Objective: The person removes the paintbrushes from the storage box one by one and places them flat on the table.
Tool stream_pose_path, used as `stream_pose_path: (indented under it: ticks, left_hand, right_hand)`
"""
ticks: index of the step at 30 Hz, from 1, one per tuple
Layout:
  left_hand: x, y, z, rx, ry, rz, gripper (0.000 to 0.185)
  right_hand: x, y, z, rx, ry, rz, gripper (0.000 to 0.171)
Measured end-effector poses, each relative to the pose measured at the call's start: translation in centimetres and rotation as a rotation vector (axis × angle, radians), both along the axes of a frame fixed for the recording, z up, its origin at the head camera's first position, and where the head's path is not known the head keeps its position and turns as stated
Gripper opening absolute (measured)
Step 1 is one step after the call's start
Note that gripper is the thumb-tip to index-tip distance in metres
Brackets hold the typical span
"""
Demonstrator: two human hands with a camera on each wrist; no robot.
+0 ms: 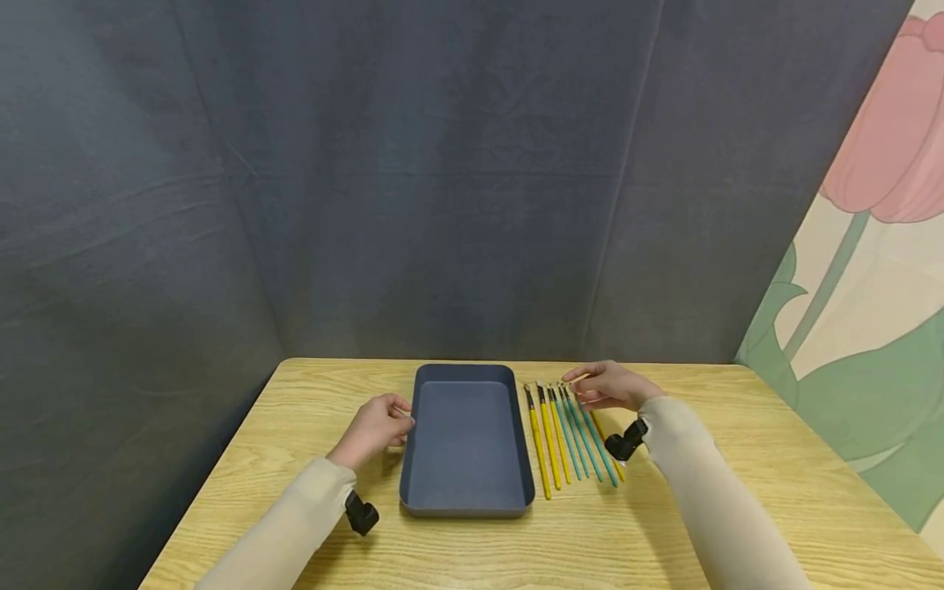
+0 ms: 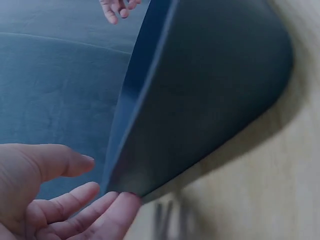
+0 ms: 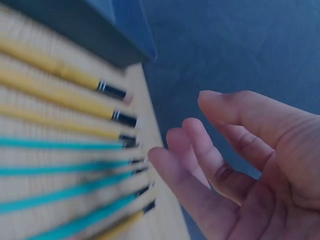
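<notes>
on the tabletop [image 1: 737, 459], right of the dark blue tray [image 1: 466, 500], a row of yellow and teal paintbrushes [image 1: 568, 442] lies parallel, bristles pointing away; the step in hand appears to be selecting a brush; right hand [image 1: 606, 385] hovers over the bristle ends, fingers loose, gripping nothing, contact uncertain; left hand [image 1: 376, 428] rests relaxed against the tray's left wall; the next move calls for a fine pinch on one thin handle.

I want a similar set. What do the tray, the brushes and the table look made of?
Tray: probably moulded plastic, matte dark blue, with rounded corners. Brushes: yellow and teal painted handles, likely wood, with dark metal-looking ferrules. Table: light wood-grain surface, solid or laminate unclear.
</notes>
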State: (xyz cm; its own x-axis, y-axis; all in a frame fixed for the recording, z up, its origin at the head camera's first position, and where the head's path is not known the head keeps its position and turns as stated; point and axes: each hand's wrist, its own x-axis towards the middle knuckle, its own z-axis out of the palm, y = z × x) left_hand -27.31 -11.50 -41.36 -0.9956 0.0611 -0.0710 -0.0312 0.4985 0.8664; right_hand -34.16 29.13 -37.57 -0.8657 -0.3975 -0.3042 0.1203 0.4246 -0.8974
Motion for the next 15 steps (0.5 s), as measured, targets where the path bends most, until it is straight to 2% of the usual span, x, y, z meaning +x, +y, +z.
stream_pose_path:
  ticks: [5,11,15]
  left_hand:
    - [-0.6,-0.4,1.5,-0.110,0.055,-0.010,0.024]
    - [-1.3,-0.5,4.3,-0.327,0.189,-0.024,0.029]
    - [-1.7,-0.2,5.8,-0.450,0.295,-0.016,0.031]
  right_hand:
    - [0.3,-1.4,1.2,0.014,0.051,0.013,0.039]
    - [0.5,-3.3,2.4,0.037,0.131,-0.002,0.038]
    - [0.6,-4.8,2.8,0.075,0.231,-0.017,0.037]
